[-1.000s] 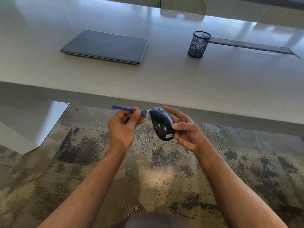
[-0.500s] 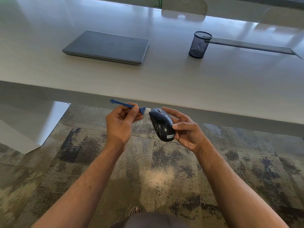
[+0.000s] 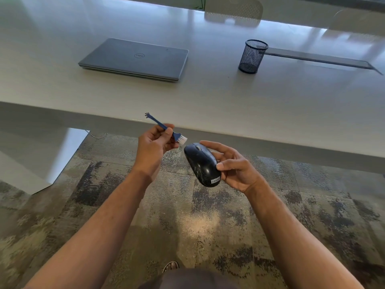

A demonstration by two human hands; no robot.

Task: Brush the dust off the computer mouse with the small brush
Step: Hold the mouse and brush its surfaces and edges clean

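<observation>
1. A foot shows at the bottom edge on mottled grey and tan carpet
2. The right hand holds the mouse in the air over the carpet, just short of the desk edge, thumb on its near side and fingers curled round the far side
3. The mouse is glossy black, oval, with a grey scroll wheel at its far end and a white label at its near end; pale streaks mark its back
4. The left hand pinches the brush by its thin blue handle
5. Its white bristles point at the wheel end, just beside it with a small gap
6. On the desk beyond lie a closed grey laptop and, well apart to the right, a black mesh cup
</observation>
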